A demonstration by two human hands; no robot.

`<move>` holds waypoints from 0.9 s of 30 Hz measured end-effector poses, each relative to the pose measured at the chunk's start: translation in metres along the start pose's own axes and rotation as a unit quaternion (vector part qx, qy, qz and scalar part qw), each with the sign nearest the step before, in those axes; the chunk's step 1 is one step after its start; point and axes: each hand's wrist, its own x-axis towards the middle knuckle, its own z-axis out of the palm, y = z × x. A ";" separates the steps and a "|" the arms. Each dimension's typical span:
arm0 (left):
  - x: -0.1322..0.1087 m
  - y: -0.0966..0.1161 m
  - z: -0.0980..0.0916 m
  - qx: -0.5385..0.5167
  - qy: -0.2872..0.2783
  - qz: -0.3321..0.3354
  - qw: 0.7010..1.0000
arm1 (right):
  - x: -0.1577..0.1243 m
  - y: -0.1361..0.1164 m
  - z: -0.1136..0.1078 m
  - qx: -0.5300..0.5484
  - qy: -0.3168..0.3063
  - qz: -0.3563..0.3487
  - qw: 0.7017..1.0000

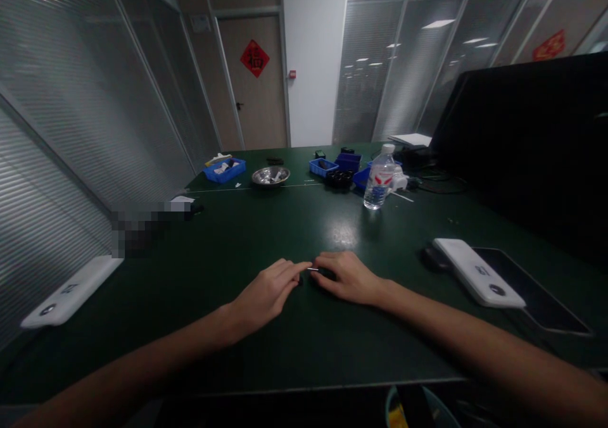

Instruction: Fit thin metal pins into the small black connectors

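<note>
Hands are resting near the middle of the front edge of the surface (213, 257), two of them, their fingertips almost meeting. The left hand (270, 290) is curving loosely, its index finger stretching toward one thin, pale, shiny piece (312, 268) that is lying between the two sets of fingertips. The right hand (349, 276) is bending its fingers, thumb and index finger pointing at the other end of the piece with a narrow gap between them. The view is leaving unclear which hand, if either, is gripping it. One small black piece (300, 280) is showing just beneath the left fingers, its shape too blurred to read.

The surface is reflecting a soft patch of light from its smooth, dark green top. One clear plastic bottle (379, 181) with a white cap is standing upright toward the far right corner. One round, shiny metal bowl (270, 183) is sitting near the far edge, holding pale scraps. One blue plastic tray (228, 174) is lying near the far left corner. Two white slabs with rounded corners are lying apart: the left slab (71, 292) near the left edge, the right slab (477, 271) toward the right edge, overlapping one thin, dark panel (546, 295). One large black monitor (536, 162) is standing along the right edge.
</note>
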 end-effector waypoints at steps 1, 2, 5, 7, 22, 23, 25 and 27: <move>-0.001 -0.001 0.001 -0.006 0.002 -0.002 1.000 | 0.000 0.000 0.000 -0.003 0.000 -0.001 1.000; -0.001 -0.002 0.001 -0.016 0.002 -0.005 1.000 | 0.000 0.001 0.001 -0.004 -0.001 -0.002 1.000; -0.003 -0.006 0.000 -0.058 0.006 -0.020 0.998 | 0.000 0.000 0.000 -0.006 -0.004 -0.003 1.000; -0.004 -0.008 -0.001 -0.081 0.010 -0.032 0.996 | 0.000 -0.001 0.000 -0.007 -0.006 -0.003 1.000; 0.000 -0.013 -0.006 -0.026 0.010 -0.062 0.998 | -0.001 -0.005 -0.004 0.005 -0.017 0.003 1.000; 0.000 -0.013 -0.006 -0.027 0.013 -0.060 0.998 | -0.001 -0.005 -0.004 0.003 -0.017 0.002 1.000; 0.000 -0.011 -0.006 -0.029 0.014 -0.058 0.998 | -0.001 -0.005 -0.003 0.000 -0.016 0.001 1.000; 0.000 -0.010 -0.006 -0.029 0.013 -0.056 0.998 | -0.001 -0.005 -0.002 -0.004 -0.015 0.002 1.000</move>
